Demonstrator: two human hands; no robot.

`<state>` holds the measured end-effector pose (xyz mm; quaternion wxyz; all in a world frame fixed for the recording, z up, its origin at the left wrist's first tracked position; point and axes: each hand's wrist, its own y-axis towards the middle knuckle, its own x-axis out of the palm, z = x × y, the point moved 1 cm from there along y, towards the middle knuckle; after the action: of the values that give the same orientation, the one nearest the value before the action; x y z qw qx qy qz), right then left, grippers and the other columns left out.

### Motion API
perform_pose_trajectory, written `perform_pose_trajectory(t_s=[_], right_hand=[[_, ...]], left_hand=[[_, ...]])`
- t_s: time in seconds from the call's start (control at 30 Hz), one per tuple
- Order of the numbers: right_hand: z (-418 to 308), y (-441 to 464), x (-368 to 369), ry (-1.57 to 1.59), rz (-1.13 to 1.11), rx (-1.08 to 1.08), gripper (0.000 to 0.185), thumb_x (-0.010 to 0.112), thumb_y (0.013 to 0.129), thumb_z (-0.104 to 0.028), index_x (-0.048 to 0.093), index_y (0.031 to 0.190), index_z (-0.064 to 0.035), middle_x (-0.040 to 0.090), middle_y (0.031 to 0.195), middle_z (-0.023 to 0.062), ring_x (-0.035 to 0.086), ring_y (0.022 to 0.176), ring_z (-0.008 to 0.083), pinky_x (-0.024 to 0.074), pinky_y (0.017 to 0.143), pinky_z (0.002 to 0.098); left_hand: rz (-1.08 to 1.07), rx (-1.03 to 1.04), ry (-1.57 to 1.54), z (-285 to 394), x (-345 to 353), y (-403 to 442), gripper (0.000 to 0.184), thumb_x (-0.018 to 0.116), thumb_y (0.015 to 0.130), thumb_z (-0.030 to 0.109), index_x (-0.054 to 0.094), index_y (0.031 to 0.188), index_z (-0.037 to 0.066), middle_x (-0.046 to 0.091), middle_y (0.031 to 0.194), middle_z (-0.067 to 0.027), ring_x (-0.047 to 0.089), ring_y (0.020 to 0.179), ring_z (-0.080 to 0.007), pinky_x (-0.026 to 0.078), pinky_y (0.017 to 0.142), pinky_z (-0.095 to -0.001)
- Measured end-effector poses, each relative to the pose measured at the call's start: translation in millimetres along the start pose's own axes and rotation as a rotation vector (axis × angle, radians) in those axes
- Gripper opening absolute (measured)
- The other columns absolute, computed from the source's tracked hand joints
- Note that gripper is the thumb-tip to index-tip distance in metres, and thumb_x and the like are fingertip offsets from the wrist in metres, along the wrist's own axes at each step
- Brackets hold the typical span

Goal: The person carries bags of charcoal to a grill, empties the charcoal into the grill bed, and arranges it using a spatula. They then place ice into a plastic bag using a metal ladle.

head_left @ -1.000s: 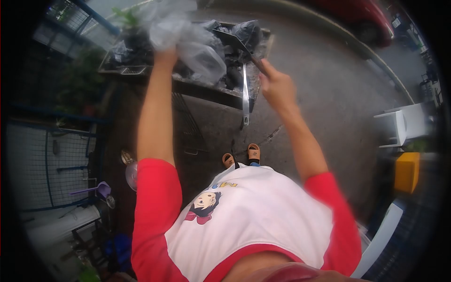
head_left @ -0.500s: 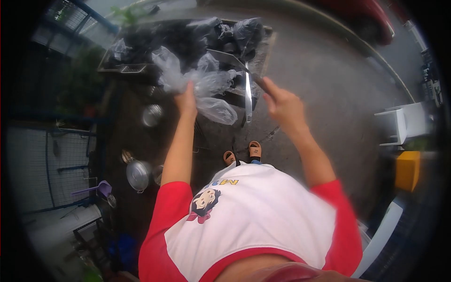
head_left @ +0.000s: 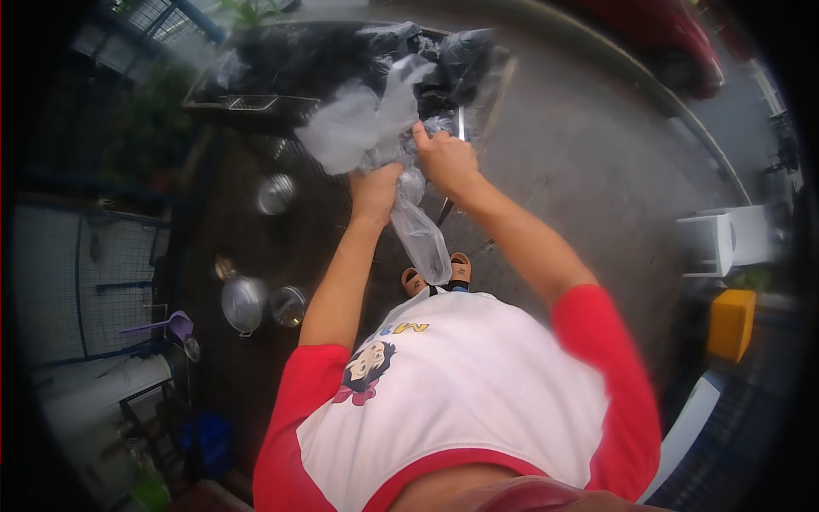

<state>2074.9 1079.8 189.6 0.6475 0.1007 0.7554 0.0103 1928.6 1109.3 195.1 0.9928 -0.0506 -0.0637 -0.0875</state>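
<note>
My left hand (head_left: pixel 374 194) is wrapped round a bunch of clear plastic bags (head_left: pixel 341 132). One bag end stands up above the hands, and another hangs down toward my feet. Close beside it, my right hand (head_left: pixel 450 162) is closed at the right edge of the bunch, fingers against the plastic. Whether a tool is also in that hand is hidden. A shiny metal handle (head_left: pixel 461 124) shows just past its knuckles. Behind the hands stands a dark, plastic-covered stand (head_left: pixel 290 64) with a wire handle on its front.
Metal pots and lids (head_left: pixel 244 305) sit on the dark ground at left, near a purple ladle (head_left: pixel 179 326) by a wire mesh panel (head_left: pixel 119 282). At right are a white chair (head_left: pixel 738 239) and a yellow box (head_left: pixel 731 324). A red car (head_left: pixel 665 43) is at the top right.
My right hand has moved left and in to the plastic bags; the dark-handled, flat-bladed tool it held is no longer visible. My left hand has shifted right, and the bags have swung round.
</note>
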Motion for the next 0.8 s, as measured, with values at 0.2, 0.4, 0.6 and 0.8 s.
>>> perform_pose_trajectory(t_s=[0.2, 0.4, 0.6, 0.8], right_hand=[[23, 3, -63, 0.185, -0.005, 0.180, 0.040, 0.054, 0.085, -0.020, 0.054, 0.125, -0.0122, 0.067, 0.086, 0.0212, 0.066, 0.079, 0.0386, 0.0525, 0.070, 0.0482], [61, -16, -98, 0.249, 0.187, 0.336, 0.038, 0.057, 0.087, -0.025, 0.057, 0.124, -0.0175, 0.068, 0.085, 0.0173, 0.064, 0.084, 0.0384, 0.0502, 0.073, 0.0483], [76, -60, -102, 0.296, 0.371, 0.313, 0.036, 0.059, 0.086, -0.027, 0.060, 0.122, -0.0194, 0.067, 0.083, 0.0162, 0.064, 0.081, 0.0363, 0.0491, 0.070, 0.0464], [89, -83, -99, 0.191, 0.322, 0.424, 0.038, 0.061, 0.085, -0.025, 0.060, 0.123, -0.0195, 0.068, 0.085, 0.0155, 0.064, 0.081, 0.0365, 0.0495, 0.070, 0.0465]], left_hand=[[0.283, -0.141, -0.132, 24, -64, -12, 0.027, 0.064, 0.079, 0.013, 0.063, 0.099, -0.006, 0.063, 0.095, -0.0087, 0.061, 0.084, -0.0189, 0.049, 0.072, -0.0336], [0.196, -0.230, -0.168, -28, -56, -17, 0.035, 0.064, 0.080, 0.011, 0.057, 0.110, -0.006, 0.061, 0.106, -0.0108, 0.060, 0.095, -0.0212, 0.048, 0.081, -0.0332], [-0.140, -0.420, -0.039, -94, 12, -15, 0.056, 0.072, 0.082, 0.023, 0.047, 0.124, -0.004, 0.056, 0.118, -0.0142, 0.058, 0.103, -0.0240, 0.048, 0.085, -0.0376], [-0.317, -0.524, 0.194, -100, 60, -29, 0.044, 0.081, 0.073, 0.019, 0.062, 0.104, -0.006, 0.064, 0.103, -0.0136, 0.062, 0.091, -0.0219, 0.049, 0.077, -0.0350]])
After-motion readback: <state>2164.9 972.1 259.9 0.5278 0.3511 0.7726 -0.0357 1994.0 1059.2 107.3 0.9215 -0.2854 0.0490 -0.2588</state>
